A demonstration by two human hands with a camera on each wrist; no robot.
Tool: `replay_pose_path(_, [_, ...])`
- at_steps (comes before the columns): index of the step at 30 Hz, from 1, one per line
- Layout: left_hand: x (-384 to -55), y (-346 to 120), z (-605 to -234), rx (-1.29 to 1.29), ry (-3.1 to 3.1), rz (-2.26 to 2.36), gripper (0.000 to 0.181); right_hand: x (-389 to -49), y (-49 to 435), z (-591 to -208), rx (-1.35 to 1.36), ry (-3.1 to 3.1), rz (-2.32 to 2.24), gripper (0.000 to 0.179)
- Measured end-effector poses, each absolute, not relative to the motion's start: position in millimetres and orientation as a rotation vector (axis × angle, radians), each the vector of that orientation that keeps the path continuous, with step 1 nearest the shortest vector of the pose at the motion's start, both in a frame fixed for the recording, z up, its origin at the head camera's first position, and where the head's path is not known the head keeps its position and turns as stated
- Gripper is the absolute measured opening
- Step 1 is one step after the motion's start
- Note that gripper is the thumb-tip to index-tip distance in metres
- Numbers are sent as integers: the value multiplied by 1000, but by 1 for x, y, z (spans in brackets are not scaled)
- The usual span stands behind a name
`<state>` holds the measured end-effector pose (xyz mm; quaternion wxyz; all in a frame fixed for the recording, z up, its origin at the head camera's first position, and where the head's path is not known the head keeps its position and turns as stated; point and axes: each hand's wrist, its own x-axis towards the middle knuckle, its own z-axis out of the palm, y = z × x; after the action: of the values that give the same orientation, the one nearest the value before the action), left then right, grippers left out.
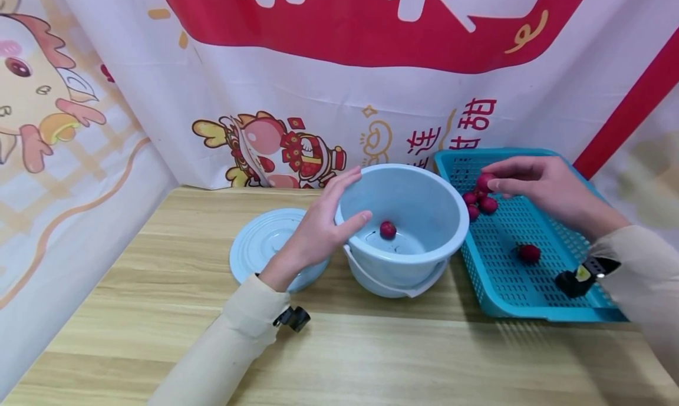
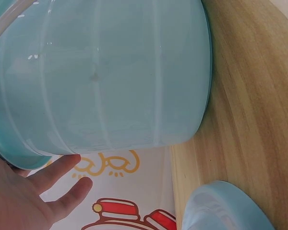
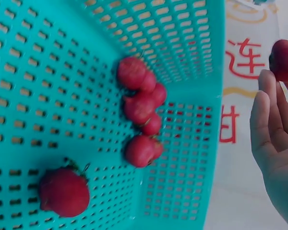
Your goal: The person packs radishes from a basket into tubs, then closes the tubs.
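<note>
My right hand pinches a red radish between thumb and fingertips, above the left side of a turquoise basket. Below it, several more radishes cluster against the basket wall, and a single larger one lies apart on the basket floor. My left hand rests at the left rim of a light blue bucket, thumb over the rim and the other fingers straight along the outside. Inside, one radish sits on the bucket's bottom.
A light blue round lid lies on the wooden table left of the bucket, partly behind my left forearm. The bucket's handle hangs down at its front. A printed cloth hangs behind the table.
</note>
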<state>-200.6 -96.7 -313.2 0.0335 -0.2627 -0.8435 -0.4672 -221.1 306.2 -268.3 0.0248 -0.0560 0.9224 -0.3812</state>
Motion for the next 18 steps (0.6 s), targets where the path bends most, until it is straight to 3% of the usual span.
replay_pose_path(18, [-202, -98, -314, -809, -2591, -1447, 75, -204, 260, -253, -247, 2944, -1402, 53])
